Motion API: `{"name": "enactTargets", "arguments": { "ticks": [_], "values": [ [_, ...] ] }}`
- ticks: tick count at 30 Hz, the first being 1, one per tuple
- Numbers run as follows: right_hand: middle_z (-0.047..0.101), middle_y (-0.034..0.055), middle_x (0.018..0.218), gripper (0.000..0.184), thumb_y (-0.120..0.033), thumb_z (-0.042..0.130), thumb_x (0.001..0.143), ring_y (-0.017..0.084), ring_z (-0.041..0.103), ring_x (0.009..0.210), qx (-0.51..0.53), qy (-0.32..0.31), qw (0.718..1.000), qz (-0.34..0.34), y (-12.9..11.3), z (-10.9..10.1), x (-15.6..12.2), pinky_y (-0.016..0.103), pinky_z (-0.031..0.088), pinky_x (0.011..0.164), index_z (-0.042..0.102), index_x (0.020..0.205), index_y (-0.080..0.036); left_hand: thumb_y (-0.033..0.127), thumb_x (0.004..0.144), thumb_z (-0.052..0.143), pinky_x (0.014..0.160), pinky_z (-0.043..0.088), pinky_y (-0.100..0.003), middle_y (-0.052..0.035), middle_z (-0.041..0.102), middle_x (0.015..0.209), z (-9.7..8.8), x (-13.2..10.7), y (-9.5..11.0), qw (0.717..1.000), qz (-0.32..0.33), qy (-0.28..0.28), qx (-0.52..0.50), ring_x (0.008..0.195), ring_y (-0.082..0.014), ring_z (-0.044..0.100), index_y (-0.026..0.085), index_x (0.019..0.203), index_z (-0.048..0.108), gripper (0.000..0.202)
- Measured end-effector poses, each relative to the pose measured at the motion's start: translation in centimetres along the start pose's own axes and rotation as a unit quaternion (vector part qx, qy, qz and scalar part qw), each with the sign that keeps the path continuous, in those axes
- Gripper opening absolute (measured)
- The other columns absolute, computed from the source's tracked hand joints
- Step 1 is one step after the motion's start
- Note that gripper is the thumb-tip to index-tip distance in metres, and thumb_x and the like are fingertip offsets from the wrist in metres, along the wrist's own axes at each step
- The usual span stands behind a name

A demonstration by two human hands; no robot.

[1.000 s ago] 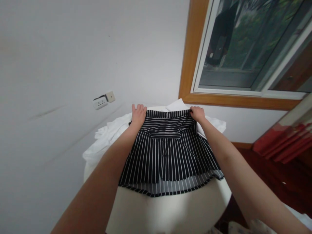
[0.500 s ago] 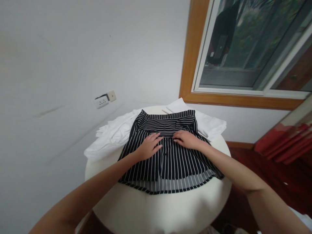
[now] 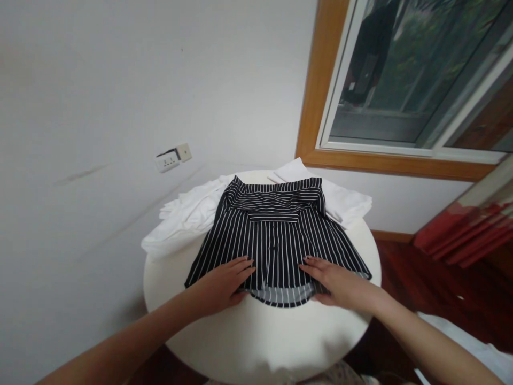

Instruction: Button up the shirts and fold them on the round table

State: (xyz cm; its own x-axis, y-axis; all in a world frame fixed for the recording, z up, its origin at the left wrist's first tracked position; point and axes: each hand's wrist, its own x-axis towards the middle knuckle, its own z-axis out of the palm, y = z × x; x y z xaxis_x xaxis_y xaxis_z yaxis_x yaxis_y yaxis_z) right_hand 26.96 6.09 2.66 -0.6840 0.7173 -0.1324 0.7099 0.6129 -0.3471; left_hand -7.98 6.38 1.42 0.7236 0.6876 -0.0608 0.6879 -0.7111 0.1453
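A black garment with white stripes (image 3: pixel 280 246) lies spread on a round white table (image 3: pixel 256 342); I cannot tell its exact kind. Its gathered, cross-striped band is at the far end, and a curved hem with a greyish underside faces me. My left hand (image 3: pixel 224 283) rests over the left part of the near hem, fingers stretched out on the cloth and thumb at the edge. On the right part of that hem lies my right hand (image 3: pixel 334 283), its fingers also extended. Whether the thumbs reach beneath the cloth cannot be made out.
Crumpled white cloth (image 3: pixel 182 222) sits on the table's left side. Another white cloth (image 3: pixel 348 200) lies at the back right. Behind stands a wall with a socket (image 3: pixel 167 161), beside a wood-framed window (image 3: pixel 380 158). A red curtain (image 3: pixel 465 238) hangs at the right.
Both hands have slid toward me from the garment's middle to its near hem. A cross-striped strip in the middle is now uncovered, and the near hem lies slightly farther from me.
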Motion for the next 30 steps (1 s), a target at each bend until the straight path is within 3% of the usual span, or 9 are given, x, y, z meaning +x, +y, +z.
{"name": "enactTargets", "arguments": {
  "ticks": [3,6,10,14,18,21,24,27,30],
  "values": [
    [0.048,0.0143,0.140,0.059,-0.014,0.051,0.080,0.025,0.043,0.130,-0.045,0.058,0.997,0.020,-0.1,0.7,0.8,0.041,0.032,0.111,0.047,0.139,-0.014,0.010,0.084,0.041,0.110,0.034,-0.038,-0.0099,0.051,0.139,0.3,0.6,0.3,0.999,-0.031,0.013,0.035,0.132,-0.0229,0.042,0.018,0.132,0.051,0.050],
    [0.053,0.0119,0.136,0.063,-0.006,0.050,0.071,0.026,0.046,0.126,-0.081,0.094,0.991,0.048,0.7,1.0,0.8,0.043,0.034,0.109,0.054,0.133,-0.015,0.003,0.079,0.038,0.103,0.042,-0.039,-0.0080,0.055,0.134,0.1,0.4,0.2,0.994,-0.078,0.036,0.061,0.125,-0.0226,0.049,0.022,0.128,0.054,0.055],
    [0.059,0.0075,0.129,0.062,-0.006,0.050,0.065,0.029,0.052,0.119,-0.089,0.138,0.979,0.121,3.4,1.7,-1.5,0.049,0.040,0.102,0.062,0.123,-0.023,0.003,0.070,0.045,0.100,0.045,-0.042,-0.0053,0.061,0.126,-0.3,-1.7,-1.4,0.986,-0.142,0.071,0.045,0.116,-0.0234,0.055,0.028,0.121,0.060,0.059],
    [0.064,0.0055,0.122,0.056,-0.008,0.048,0.063,0.029,0.057,0.114,-0.057,0.204,0.960,0.183,6.3,2.1,-4.6,0.049,0.042,0.100,0.068,0.111,-0.029,0.009,0.064,0.046,0.101,0.045,-0.038,-0.0003,0.065,0.119,-0.6,-3.8,-4.0,0.973,-0.187,0.130,-0.036,0.112,-0.0222,0.058,0.032,0.110,0.066,0.056],
    [0.066,0.0037,0.117,0.052,-0.015,0.044,0.071,0.027,0.059,0.111,-0.011,0.279,0.939,0.198,6.4,-0.8,-4.7,0.043,0.046,0.097,0.064,0.116,-0.032,0.017,0.069,0.040,0.091,0.049,-0.033,0.0006,0.069,0.108,-2.9,-2.5,-5.8,0.950,-0.200,0.199,-0.132,0.101,-0.0204,0.062,0.028,0.111,0.064,0.049],
    [0.066,0.0039,0.116,0.048,-0.017,0.040,0.077,0.025,0.059,0.108,-0.015,0.339,0.918,0.204,5.9,-5.4,-1.5,0.038,0.047,0.091,0.060,0.119,-0.030,0.021,0.076,0.035,0.077,0.051,-0.030,-0.0013,0.069,0.092,-6.6,1.3,-7.1,0.923,-0.253,0.252,-0.141,0.087,-0.0195,0.063,0.022,0.107,0.060,0.040],
    [0.068,0.0075,0.108,0.042,-0.019,0.038,0.083,0.025,0.062,0.100,-0.041,0.374,0.896,0.236,7.0,-10.6,4.2,0.035,0.047,0.085,0.057,0.120,-0.024,0.025,0.085,0.033,0.080,0.048,-0.032,-0.0057,0.068,0.097,-10.7,6.8,-9.3,0.907,-0.286,0.304,-0.059,0.093,-0.0221,0.062,0.019,0.110,0.055,0.034],
    [0.068,0.0112,0.110,0.036,-0.027,0.039,0.088,0.027,0.061,0.102,-0.100,0.364,0.877,0.296,10.0,-14.4,11.0,0.034,0.046,0.081,0.059,0.118,-0.021,0.033,0.091,0.032,0.077,0.046,-0.038,-0.0133,0.068,0.098,-13.4,12.2,-12.5,0.890,-0.346,0.285,0.082,0.093,-0.0292,0.063,0.017,0.119,0.050,0.037],
    [0.066,0.0124,0.114,0.032,-0.032,0.043,0.090,0.025,0.060,0.106,-0.113,0.298,0.884,0.343,13.4,-15.9,16.7,0.032,0.046,0.081,0.065,0.110,-0.021,0.028,0.091,0.035,0.078,0.045,-0.039,-0.0186,0.067,0.102,-13.7,16.4,-15.8,0.891,-0.366,0.228,0.139,0.097,-0.0308,0.062,0.014,0.115,0.053,0.034]
  ]
}}
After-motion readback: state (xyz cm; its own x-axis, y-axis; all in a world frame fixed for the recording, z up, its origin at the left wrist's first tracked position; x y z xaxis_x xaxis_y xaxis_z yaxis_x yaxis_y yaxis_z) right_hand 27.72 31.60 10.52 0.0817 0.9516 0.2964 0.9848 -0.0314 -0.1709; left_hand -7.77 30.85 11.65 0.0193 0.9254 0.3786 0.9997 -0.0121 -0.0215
